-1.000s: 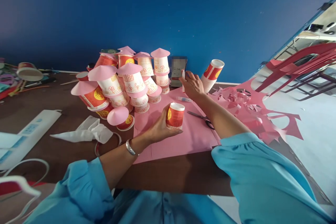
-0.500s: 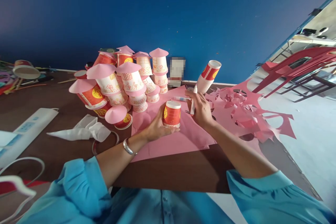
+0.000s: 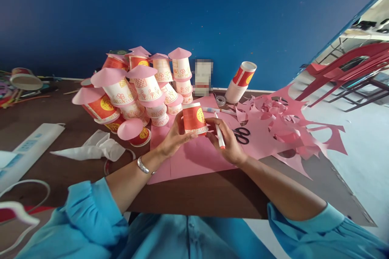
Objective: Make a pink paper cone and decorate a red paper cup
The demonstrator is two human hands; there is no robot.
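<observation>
My left hand (image 3: 174, 139) is closed around a red paper cup (image 3: 193, 117) with a yellow emblem, held upside down over the pink paper (image 3: 194, 162). Drawn marks run along the cup's pale lower rim. In my right hand (image 3: 229, 141) is a white marker (image 3: 219, 134) with an orange-red end, and those fingertips reach the cup's right side. Black-handled scissors (image 3: 242, 135) lie on the paper just right of that hand. Behind the cup, another marker (image 3: 211, 110) rests on the sheet.
Decorated cups with pink paper cones (image 3: 146, 87) crowd the left of the table (image 3: 200, 196). A stack of paper cups (image 3: 237, 92) and a tape roll (image 3: 220, 100) stand at the back. Pink paper scraps (image 3: 282, 129) spread rightward; a crumpled white wrapper (image 3: 97, 147) lies left.
My right hand has come down and left to the cup, with the marker turned in its grip. The cup has been rotated and raised slightly, and the scissors have come into view.
</observation>
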